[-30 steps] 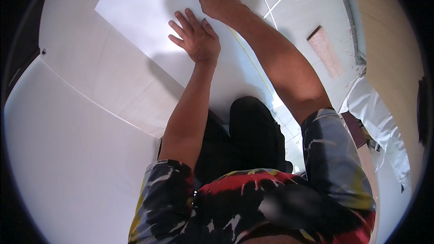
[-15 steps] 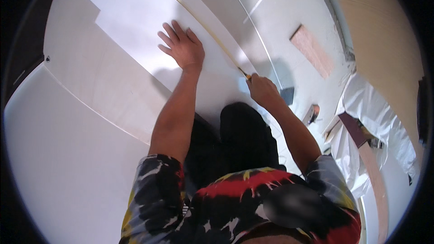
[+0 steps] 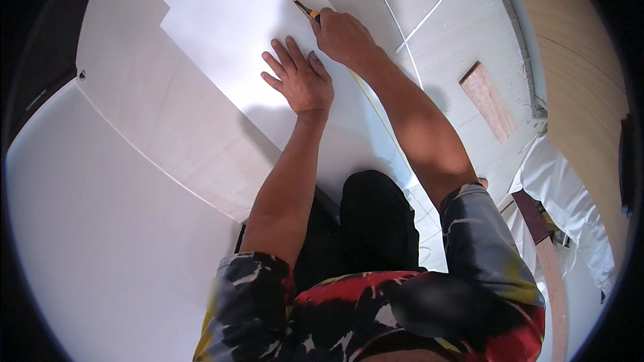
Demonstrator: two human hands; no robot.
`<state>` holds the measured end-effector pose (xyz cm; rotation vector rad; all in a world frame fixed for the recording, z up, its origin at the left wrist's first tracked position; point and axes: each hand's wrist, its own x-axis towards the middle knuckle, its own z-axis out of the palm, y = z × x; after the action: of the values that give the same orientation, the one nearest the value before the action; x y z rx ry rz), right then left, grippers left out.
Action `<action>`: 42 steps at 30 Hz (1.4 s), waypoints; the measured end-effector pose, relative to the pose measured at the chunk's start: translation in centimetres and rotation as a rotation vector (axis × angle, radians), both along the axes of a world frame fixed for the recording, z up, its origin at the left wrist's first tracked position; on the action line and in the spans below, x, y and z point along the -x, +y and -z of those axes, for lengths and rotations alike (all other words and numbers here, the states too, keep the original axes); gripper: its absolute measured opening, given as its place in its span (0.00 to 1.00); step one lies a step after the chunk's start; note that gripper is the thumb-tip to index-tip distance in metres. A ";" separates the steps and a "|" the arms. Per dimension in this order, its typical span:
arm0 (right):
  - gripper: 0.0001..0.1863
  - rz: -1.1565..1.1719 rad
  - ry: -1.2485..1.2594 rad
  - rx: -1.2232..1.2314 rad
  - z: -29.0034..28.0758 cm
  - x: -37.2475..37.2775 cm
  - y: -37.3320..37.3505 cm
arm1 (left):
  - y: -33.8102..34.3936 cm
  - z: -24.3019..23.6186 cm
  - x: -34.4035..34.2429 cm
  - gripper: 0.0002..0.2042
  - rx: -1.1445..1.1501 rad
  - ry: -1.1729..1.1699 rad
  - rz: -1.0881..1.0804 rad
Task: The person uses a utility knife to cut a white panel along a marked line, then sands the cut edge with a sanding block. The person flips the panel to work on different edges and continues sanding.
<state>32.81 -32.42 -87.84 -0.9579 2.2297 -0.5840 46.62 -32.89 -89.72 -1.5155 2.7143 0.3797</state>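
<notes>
A yellow-and-black knife (image 3: 314,15) is pinched in the right hand's (image 3: 344,37) curled fingers, its tip beyond them toward ten o'clock over the white board (image 3: 221,33); at six o'clock from it, the left hand (image 3: 303,85) lies flat, fingers spread.

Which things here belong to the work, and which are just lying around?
In use:
flat white sheet under the left hand
yellow-and-black handheld tool in the right hand

Apparently lying about:
pinkish-brown rectangular wooden piece
crumpled white sheeting
</notes>
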 end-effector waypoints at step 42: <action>0.15 0.041 -0.184 -0.471 -5.5 -9.4 24.2 | 0.1 1.8 -0.6 0.27 0.158 -0.012 0.076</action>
<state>42.21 -8.23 -82.31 -0.5918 2.0893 -0.1401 47.18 -32.78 -91.50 -1.4355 2.8428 0.1566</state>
